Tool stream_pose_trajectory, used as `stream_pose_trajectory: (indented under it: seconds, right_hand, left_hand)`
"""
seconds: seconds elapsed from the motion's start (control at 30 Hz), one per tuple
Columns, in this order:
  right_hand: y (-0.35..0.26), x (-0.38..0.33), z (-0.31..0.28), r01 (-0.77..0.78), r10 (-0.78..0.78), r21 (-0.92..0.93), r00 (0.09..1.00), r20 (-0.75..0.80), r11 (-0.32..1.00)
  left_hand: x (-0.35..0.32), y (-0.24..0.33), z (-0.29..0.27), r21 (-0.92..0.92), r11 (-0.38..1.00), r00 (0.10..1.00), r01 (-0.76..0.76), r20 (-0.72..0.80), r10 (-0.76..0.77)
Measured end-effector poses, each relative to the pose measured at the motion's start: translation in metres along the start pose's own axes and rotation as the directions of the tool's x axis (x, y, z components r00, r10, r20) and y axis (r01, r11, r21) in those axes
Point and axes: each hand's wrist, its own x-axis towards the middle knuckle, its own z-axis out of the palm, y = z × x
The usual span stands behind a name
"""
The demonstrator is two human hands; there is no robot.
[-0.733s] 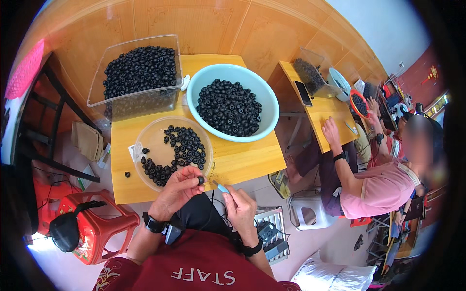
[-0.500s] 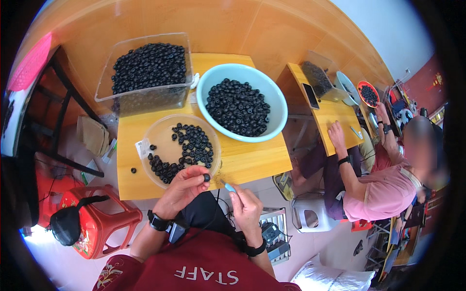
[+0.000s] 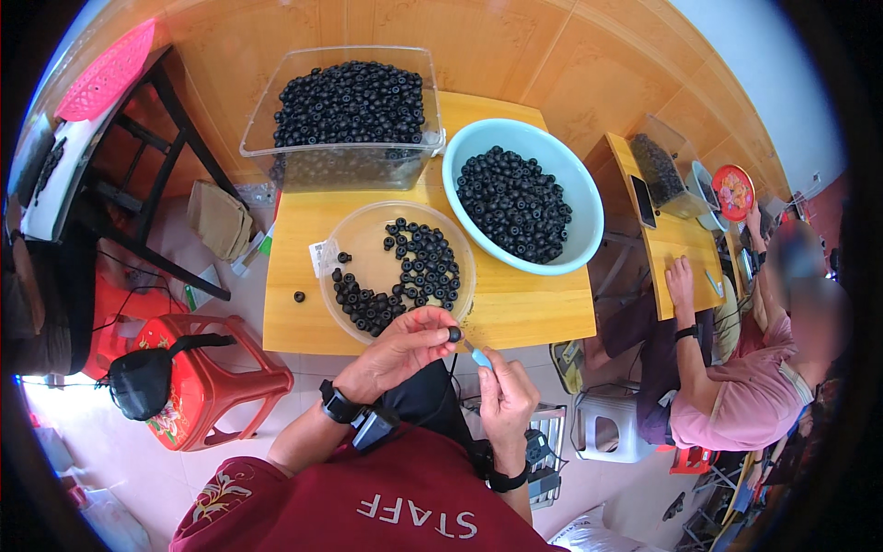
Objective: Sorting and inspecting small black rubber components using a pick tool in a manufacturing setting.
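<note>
My left hand pinches a small round black bead-like part between thumb and fingertips, just over the table's front edge. In my right hand is a small knife with a light-blue handle, its thin metal tip touching or very close to that part. Under and beyond my left hand lies a round, shallow clear tray, partly covered with the same black parts. A light-blue basin behind it to the right holds a heap of them. Another heap fills a clear rectangular bin at the back left.
One loose black part sits on the wooden table left of the tray. Dark crumbs lie by the tray's right edge. A red stool stands at left. At right, a person in pink sits by another table.
The view has shifted, so the table appears farther right. My right hand has brought the knife tip from apart up to the black part, which my left hand still pinches.
</note>
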Motion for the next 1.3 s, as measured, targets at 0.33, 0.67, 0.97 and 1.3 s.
stream_pose_trajectory:
  seconds: [0.33,0.67,0.97,1.3]
  right_hand:
    - [-0.003,0.002,0.007,0.067,-0.067,0.013,0.998,-0.02,0.998]
    - [-0.003,0.002,0.005,0.08,-0.08,-0.011,0.997,-0.005,0.997]
    - [0.037,0.003,0.008,-0.019,0.01,-0.128,0.998,-0.066,0.992]
    - [0.034,-0.01,0.006,-0.088,0.084,-0.092,0.995,-0.045,0.992]
  left_hand:
    - [-0.002,0.001,0.0,0.025,1.0,1.0,0.015,0.009,-0.015]
    - [-0.004,0.004,0.001,0.059,0.997,0.999,0.045,-0.009,-0.044]
    - [-0.012,0.008,0.015,0.079,0.988,0.984,0.131,0.112,-0.14]
    - [-0.008,0.006,0.013,0.018,0.995,0.991,0.099,0.085,-0.1]
